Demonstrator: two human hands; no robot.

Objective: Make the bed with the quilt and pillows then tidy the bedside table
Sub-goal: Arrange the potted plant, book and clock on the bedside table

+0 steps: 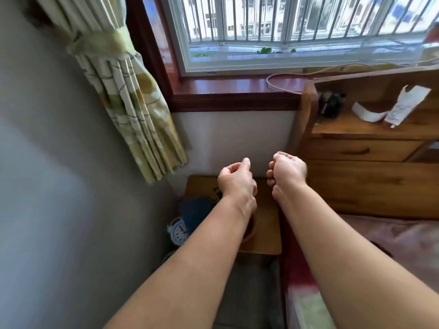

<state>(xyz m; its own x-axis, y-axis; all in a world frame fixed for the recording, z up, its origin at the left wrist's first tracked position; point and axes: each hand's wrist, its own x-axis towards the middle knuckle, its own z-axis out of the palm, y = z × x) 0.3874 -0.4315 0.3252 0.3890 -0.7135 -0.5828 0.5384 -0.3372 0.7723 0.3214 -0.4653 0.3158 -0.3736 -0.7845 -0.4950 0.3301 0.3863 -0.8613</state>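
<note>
Two bare forearms reach forward from the near edge, side by side, over a small wooden bedside table (266, 224) that stands against the far wall below a barred window (285, 32). The left hand (236, 179) is seen from the back, wrist bent slightly down, fingers curled loosely inward with the thumb pointing up; nothing shows in it. The right hand (286, 173) sits just beside it, a little higher, closed in a fist with knuckles turned left, also holding nothing visible. The hands are close but apart. On the table's left side lie a dark blue object (197, 210) and a pale blue alarm clock (178, 231), partly hidden by the left arm. To the right are the wooden headboard (368, 181) and the pink quilt (403, 238) on the bed. A tied-back curtain (128, 91) hangs on the left.
</note>
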